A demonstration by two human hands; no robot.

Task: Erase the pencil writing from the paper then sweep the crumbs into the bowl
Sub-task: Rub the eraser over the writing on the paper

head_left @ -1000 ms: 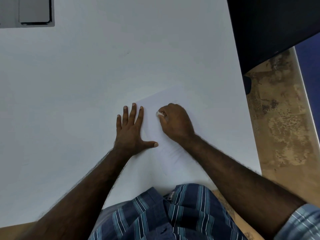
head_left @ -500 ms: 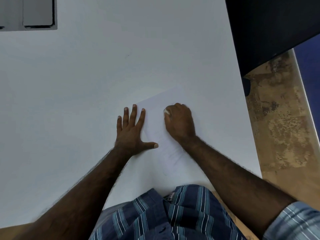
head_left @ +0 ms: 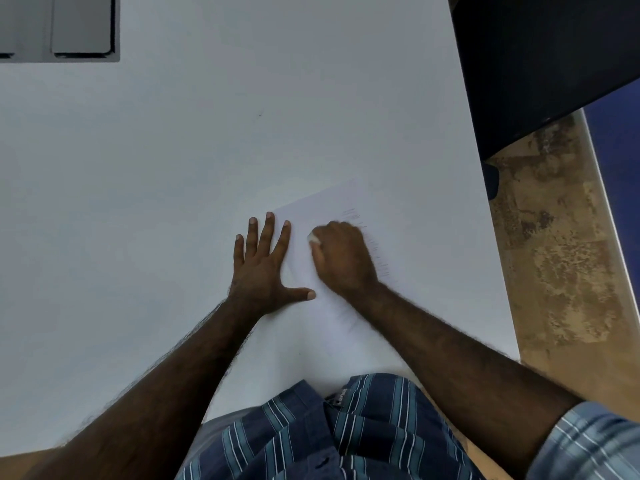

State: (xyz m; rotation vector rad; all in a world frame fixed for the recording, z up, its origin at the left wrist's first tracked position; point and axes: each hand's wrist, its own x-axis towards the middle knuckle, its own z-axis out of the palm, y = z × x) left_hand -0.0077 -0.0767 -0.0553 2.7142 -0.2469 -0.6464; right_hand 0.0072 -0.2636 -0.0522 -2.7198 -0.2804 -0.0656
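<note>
Broadly, the white counter (head_left: pixel 207 168) carries the paper (head_left: pixel 332 327), which lies at a slant, its long axis running from the near edge up and away to the right. Pencil writing (head_left: pixel 375 249) shows as faint strokes just right of the right hand (head_left: pixel 341 258), so by my reading the rubbing must travel rightward along that line. That hand curls around a small white eraser (head_left: pixel 314 239), pressed to the sheet. Flat and spread, the left hand (head_left: pixel 265 268) pins the paper's left edge. No bowl is visible, and crumbs are too small to tell.
</note>
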